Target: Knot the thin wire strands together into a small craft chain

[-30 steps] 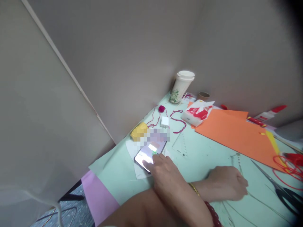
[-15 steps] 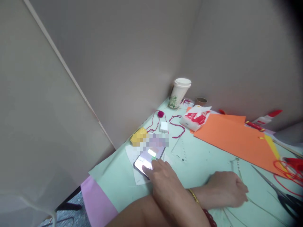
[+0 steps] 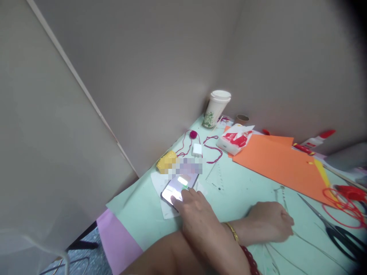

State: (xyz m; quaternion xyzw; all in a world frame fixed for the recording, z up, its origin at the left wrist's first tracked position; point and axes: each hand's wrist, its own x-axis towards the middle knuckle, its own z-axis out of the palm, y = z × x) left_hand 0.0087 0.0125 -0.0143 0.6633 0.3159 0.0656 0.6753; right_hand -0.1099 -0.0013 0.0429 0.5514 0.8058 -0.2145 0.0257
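Note:
My right hand rests its fingertips on the lit screen of a smartphone, which lies on a white paper sheet. It holds nothing in its grip. My forearms cross low in the view. My left hand lies curled on the mint-green sheet at the right, with its fingers turned under and nothing visible in them. Nearest to it are a thin metal ruler and black-handled scissors. A pixelated patch hides the area just above the phone.
Grey partition walls bound the desk's far and left sides. Along them stand a paper cup, tissue pack, white charger, and yellow sponge. Orange card and tangled red cord lie at right.
The whole scene has shifted slightly left and up in the view. My right fingertips stay on the phone, and my left hand stays in about the same place.

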